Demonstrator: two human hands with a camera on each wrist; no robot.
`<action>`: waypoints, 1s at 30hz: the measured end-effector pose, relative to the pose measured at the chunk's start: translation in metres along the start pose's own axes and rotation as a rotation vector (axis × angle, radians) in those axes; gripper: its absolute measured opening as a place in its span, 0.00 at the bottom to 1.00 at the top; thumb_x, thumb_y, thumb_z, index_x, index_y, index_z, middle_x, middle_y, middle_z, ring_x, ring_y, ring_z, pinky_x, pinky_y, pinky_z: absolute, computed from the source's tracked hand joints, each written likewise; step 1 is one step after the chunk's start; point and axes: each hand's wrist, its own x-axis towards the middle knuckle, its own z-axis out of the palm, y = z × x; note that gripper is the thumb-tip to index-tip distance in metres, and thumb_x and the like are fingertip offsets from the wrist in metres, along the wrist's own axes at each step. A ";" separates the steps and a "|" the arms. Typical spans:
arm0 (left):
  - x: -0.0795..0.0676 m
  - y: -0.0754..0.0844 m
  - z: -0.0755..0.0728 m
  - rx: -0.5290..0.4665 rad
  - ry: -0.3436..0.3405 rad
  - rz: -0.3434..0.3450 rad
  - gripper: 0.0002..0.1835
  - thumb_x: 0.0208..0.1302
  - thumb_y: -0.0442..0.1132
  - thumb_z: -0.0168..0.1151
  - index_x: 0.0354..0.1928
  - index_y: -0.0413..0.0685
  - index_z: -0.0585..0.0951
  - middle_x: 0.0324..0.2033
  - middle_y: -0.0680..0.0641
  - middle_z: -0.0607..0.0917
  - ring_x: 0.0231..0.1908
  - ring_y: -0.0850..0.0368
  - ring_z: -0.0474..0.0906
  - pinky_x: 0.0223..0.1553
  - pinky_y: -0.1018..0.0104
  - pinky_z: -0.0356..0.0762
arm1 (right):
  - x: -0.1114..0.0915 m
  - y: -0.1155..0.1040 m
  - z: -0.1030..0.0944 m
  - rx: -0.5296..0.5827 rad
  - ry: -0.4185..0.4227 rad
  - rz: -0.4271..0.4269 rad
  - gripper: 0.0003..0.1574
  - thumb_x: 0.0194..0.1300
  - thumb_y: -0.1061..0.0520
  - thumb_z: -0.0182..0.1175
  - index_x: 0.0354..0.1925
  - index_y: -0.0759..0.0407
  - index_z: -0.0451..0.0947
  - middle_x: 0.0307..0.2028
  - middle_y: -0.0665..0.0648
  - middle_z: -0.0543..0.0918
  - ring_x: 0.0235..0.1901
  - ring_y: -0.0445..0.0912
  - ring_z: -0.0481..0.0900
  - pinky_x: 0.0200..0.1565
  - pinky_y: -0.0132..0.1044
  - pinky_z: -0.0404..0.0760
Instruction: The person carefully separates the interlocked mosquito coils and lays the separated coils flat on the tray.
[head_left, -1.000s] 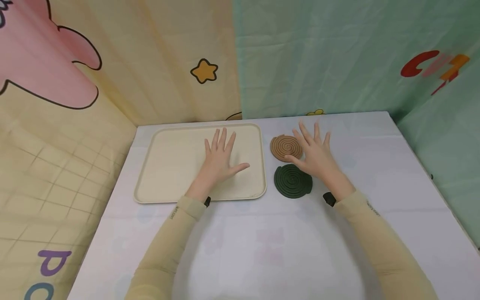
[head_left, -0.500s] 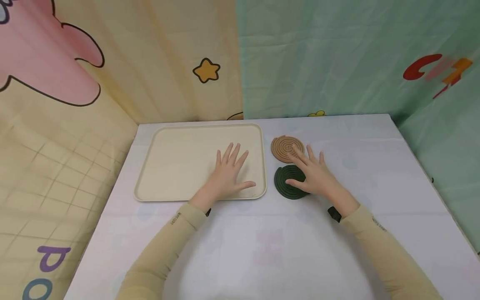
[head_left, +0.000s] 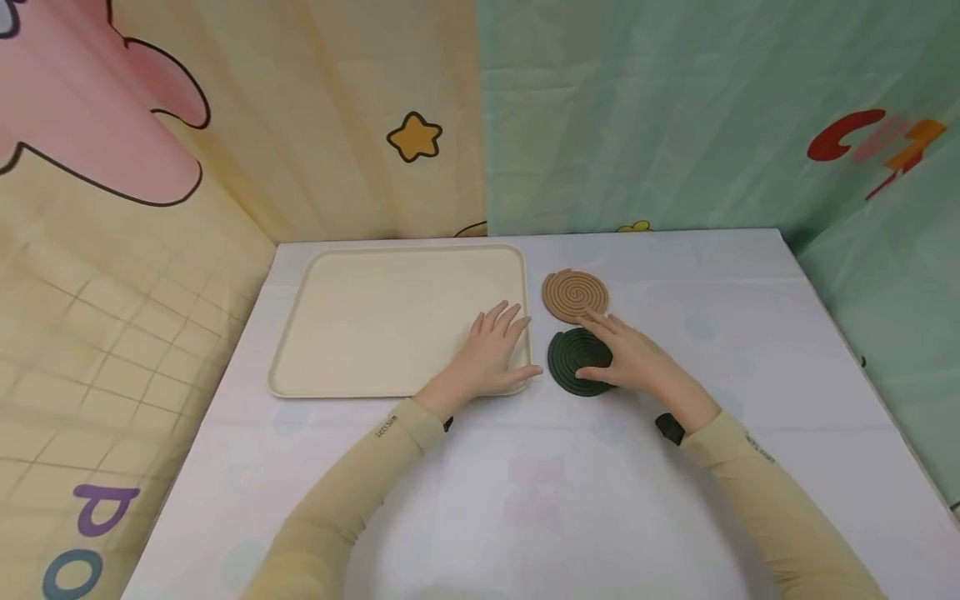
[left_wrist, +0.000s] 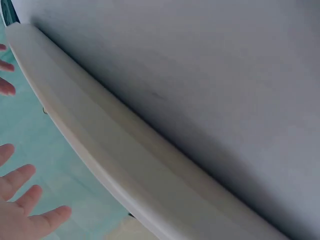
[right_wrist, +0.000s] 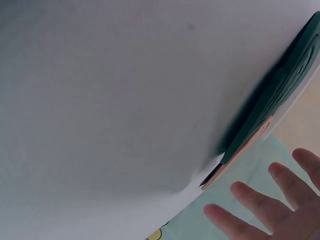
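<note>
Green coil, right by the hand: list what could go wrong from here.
The green coil might unwind if the right hand catches only an outer turn of its spiral.
The brown coil lies just beyond it, so those fingertips could nudge it.
The left hand is over the tray's right edge and might shift the tray.

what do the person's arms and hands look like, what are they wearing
Both arms wear long, plain beige sleeves, left sleeve and right sleeve, with small dark lettering printed near each cuff, too small to read surely. The left hand and right hand are bare, without gloves. A small black piece shows at each wrist.
</note>
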 end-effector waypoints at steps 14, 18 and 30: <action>0.031 0.037 0.019 0.096 -0.127 -0.091 0.41 0.64 0.65 0.59 0.69 0.45 0.67 0.65 0.43 0.74 0.68 0.46 0.63 0.63 0.49 0.67 | 0.004 0.002 -0.002 0.037 -0.080 0.136 0.59 0.53 0.41 0.74 0.71 0.66 0.59 0.67 0.73 0.64 0.65 0.69 0.64 0.60 0.66 0.70; 0.033 0.042 0.022 0.112 -0.152 -0.089 0.42 0.61 0.64 0.63 0.69 0.45 0.66 0.64 0.43 0.75 0.66 0.47 0.65 0.63 0.48 0.66 | 0.006 0.002 -0.001 0.042 -0.104 0.159 0.62 0.51 0.42 0.76 0.71 0.69 0.57 0.66 0.73 0.64 0.64 0.68 0.64 0.61 0.65 0.70; 0.038 0.047 0.024 0.009 -0.114 -0.095 0.44 0.55 0.57 0.72 0.69 0.44 0.66 0.61 0.42 0.77 0.62 0.48 0.72 0.65 0.48 0.66 | 0.013 0.004 0.000 0.051 -0.126 0.191 0.67 0.48 0.44 0.78 0.71 0.74 0.54 0.65 0.75 0.60 0.64 0.69 0.60 0.64 0.65 0.66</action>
